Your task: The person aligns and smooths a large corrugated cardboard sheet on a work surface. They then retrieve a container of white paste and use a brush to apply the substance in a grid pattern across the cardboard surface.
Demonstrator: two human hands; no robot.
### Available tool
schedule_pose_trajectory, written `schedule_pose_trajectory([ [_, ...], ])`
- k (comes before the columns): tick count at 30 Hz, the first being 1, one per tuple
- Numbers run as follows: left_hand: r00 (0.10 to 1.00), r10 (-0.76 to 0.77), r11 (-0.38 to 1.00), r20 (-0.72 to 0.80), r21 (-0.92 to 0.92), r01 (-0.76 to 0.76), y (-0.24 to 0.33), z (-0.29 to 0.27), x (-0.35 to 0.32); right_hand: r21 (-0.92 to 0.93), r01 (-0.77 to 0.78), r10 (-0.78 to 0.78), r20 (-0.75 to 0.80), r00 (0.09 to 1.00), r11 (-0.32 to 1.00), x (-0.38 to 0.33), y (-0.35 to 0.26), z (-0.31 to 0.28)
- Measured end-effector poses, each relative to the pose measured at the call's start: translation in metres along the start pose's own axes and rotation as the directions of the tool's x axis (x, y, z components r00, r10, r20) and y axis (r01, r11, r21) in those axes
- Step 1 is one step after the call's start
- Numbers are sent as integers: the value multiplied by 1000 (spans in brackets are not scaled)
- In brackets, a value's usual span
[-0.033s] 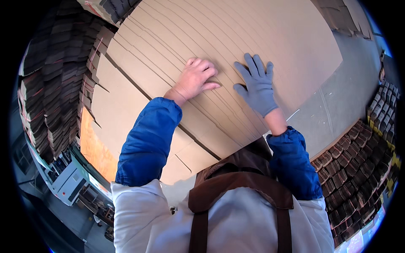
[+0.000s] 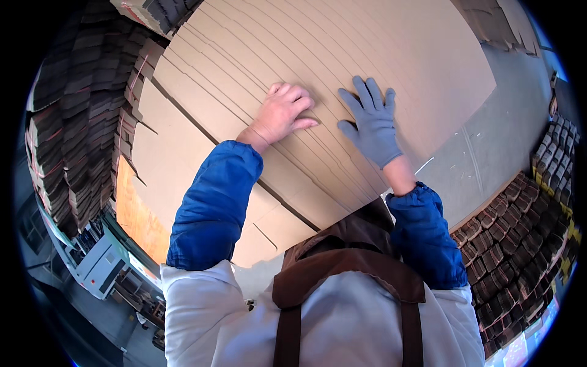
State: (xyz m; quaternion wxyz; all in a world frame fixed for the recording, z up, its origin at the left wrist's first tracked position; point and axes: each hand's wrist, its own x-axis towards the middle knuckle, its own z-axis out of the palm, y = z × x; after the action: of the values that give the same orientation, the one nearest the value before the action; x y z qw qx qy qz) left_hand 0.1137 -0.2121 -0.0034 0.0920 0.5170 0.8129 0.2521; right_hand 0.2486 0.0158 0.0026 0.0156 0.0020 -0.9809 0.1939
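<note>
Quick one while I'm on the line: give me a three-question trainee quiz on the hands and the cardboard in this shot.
1. True or false: both hands wear gloves.
2. Which hand lies flat with its fingers spread on the cardboard sheets? A) left hand B) right hand
3. Fill in: the sleeves on both forearms are ____ in colour.

Key
1. False: only the right hand wears a grey glove; the left hand is bare.
2. B: the left hand's fingers are curled on a sheet's edge.
3. Blue, as on the left sleeve.
</note>
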Motion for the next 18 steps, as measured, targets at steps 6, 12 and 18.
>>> schedule_pose_trajectory([
  [6,996,-29,999,79,-16,31,5,-11,-1,135,-158,156,24,987,978,-6,-43,-13],
  [12,983,1,1000,182,-19,2,-38,-53,17,207,-204,183,116,976,957,-23,-71,15],
  [18,937,-104,954,334,301,-1,-114,-136,16,232,-248,205,195,959,940,-20,-82,2],
])
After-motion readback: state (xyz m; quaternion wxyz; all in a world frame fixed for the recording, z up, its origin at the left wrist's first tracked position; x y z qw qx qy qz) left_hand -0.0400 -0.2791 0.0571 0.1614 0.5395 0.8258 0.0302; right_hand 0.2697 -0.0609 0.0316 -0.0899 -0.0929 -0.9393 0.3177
